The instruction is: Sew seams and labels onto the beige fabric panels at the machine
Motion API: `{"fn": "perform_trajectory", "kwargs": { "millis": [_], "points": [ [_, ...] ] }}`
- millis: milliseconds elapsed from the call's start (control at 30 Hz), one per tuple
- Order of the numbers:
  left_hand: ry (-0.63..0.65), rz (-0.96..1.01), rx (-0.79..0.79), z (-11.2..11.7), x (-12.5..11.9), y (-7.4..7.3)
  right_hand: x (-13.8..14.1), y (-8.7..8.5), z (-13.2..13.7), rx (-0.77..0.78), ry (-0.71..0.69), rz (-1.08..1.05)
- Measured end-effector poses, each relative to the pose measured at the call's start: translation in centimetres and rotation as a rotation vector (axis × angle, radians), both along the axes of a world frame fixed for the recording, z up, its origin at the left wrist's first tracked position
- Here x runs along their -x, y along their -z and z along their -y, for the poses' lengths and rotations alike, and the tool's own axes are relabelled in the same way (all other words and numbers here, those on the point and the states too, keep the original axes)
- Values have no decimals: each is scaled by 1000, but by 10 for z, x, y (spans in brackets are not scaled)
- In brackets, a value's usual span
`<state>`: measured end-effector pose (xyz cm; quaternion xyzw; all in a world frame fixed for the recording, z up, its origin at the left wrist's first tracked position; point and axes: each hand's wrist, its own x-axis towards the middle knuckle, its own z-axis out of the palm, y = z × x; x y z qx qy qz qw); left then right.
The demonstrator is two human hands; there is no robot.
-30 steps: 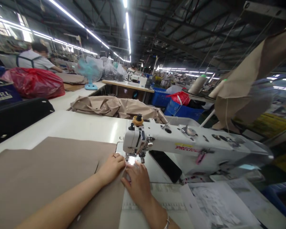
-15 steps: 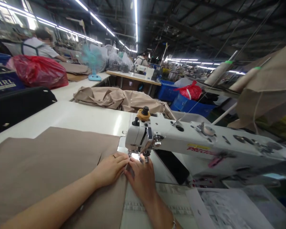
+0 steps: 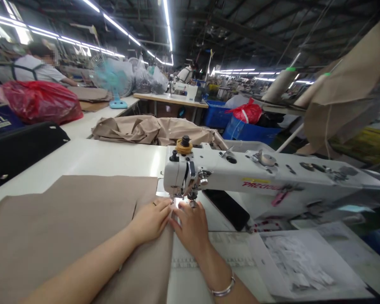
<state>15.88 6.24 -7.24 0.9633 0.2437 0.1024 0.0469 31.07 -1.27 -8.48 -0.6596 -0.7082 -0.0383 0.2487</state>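
A large piece of beige fabric (image 3: 91, 211) lies flat on the table, its right edge running up to the needle area of a white sewing machine (image 3: 221, 173). My left hand (image 3: 152, 219) rests palm down on that fabric, fingers stretched towards the lit presser foot; its thumb is hidden. Just right of it, my right hand (image 3: 191, 226) has thumb and index finger at the fabric's edge, apparently pinching it. The other right fingertips sit beneath the machine head, partly covered by machine parts. A silver bangle (image 3: 224, 288) circles my right wrist.
A black phone (image 3: 228, 209) lies under the machine arm. Nearer me are a printed ruler strip (image 3: 215, 261) and a clear tray (image 3: 304, 261) of white pieces. Crumpled beige cloth (image 3: 152, 128) lies behind. A turquoise fan (image 3: 115, 80) and a seated person (image 3: 34, 63) are further back.
The view has turned slightly to the right and shifted, so the scene sits further left. Both hands stay at the fabric edge by the presser foot. More of the right wrist shows.
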Motion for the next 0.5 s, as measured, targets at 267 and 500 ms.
{"fn": "perform_trajectory", "kwargs": {
  "millis": [267,500],
  "points": [
    [-34,-64,-12,-11,-7,-3,5,4,-7,20,29,-1],
    [-176,-158,82,12,47,12,-31,-38,52,-85,-29,-81]
  ]
}}
